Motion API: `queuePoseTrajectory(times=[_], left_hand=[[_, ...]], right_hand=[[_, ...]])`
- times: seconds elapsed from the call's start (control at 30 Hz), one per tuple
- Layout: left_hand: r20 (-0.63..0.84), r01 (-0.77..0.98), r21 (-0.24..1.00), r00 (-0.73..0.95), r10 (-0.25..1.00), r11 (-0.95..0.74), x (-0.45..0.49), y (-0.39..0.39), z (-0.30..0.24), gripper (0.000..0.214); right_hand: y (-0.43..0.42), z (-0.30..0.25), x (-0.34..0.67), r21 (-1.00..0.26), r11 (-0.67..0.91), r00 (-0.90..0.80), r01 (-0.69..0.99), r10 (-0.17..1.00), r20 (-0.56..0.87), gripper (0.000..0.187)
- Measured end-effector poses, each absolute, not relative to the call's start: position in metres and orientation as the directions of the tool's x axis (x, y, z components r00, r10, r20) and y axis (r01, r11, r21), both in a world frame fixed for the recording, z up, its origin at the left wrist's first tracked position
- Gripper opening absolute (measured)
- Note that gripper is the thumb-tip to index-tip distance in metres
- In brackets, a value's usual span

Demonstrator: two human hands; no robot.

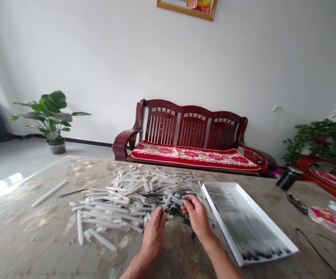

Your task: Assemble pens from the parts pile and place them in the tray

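My left hand (pixel 155 228) is closed around a white pen barrel (pixel 166 203) that sticks up from its fingers. My right hand (pixel 195 214) pinches a small pen part (pixel 184 200) just right of that barrel, its fingers curled. Both hands hover over the near edge of a heap of white pen barrels (pixel 127 197) and thin dark refills (pixel 179 193) spread on the glass-topped table (pixel 34 240).
A white tray (pixel 268 223) filled with rows of dark refills lies right of my hands. A black jar (pixel 288 178), cables (pixel 297 203) and a red packet (pixel 321 216) sit at the far right. Beyond the table stand a red wooden bench (pixel 191 135) and potted plants (pixel 51 116).
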State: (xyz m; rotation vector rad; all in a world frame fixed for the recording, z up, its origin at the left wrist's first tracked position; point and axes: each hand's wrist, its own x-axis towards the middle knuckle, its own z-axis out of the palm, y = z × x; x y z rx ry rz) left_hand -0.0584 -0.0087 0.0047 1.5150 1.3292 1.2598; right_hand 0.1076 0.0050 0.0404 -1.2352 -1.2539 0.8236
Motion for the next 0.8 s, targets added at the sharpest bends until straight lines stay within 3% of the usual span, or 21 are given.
queuePoseTrajectory(times=[0.23, 0.57, 0.67, 0.8], left_hand=[[0.207, 0.583, 0.787, 0.054, 0.977, -0.200, -0.060, -0.011, 0.002, 0.034], [0.252, 0.693, 0.671, 0.123, 0.960, -0.265, -0.063, -0.012, 0.010, 0.030], [0.326, 0.731, 0.600, 0.147, 0.934, -0.324, -0.065, -0.013, 0.011, 0.027], [0.420, 0.802, 0.451, 0.198, 0.886, -0.393, -0.067, -0.015, 0.009, 0.024]], right_hand=[[0.004, 0.046, 0.111, -0.929, 0.271, 0.125, 0.250, 0.943, 0.309, 0.032], [-0.005, 0.053, 0.119, -0.716, 0.421, -0.047, 0.557, 0.876, 0.479, 0.015], [-0.007, 0.054, 0.118, -0.733, 0.373, -0.053, 0.568, 0.906, 0.421, 0.014], [-0.010, 0.043, 0.115, -0.921, 0.105, 0.058, 0.376, 0.989, 0.136, 0.015]])
